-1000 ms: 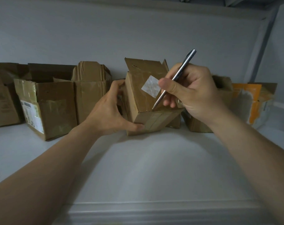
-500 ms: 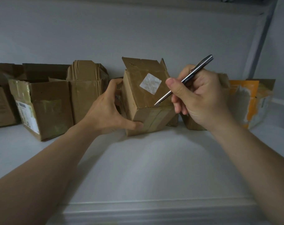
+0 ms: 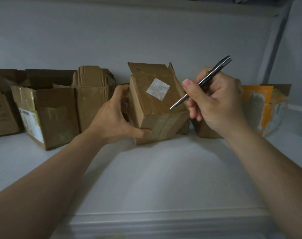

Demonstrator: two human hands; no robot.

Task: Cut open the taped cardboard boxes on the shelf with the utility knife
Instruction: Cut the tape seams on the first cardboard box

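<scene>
At nine o'clock on the shelf [image 3: 146,178] stand opened cardboard boxes [image 3: 48,116]. At centre, the left hand [image 3: 115,118] clasps the small taped box [image 3: 157,104], fingers [image 3: 122,90] curled round its left side, thumb pressed on the taped front edge. The box looks light, stiff yet crushable, so bracing it by the corners seems wise. At three o'clock, the right hand [image 3: 214,102] pinches the slim utility knife [image 3: 202,81] like a pen, its tip just above the box's near top edge.
</scene>
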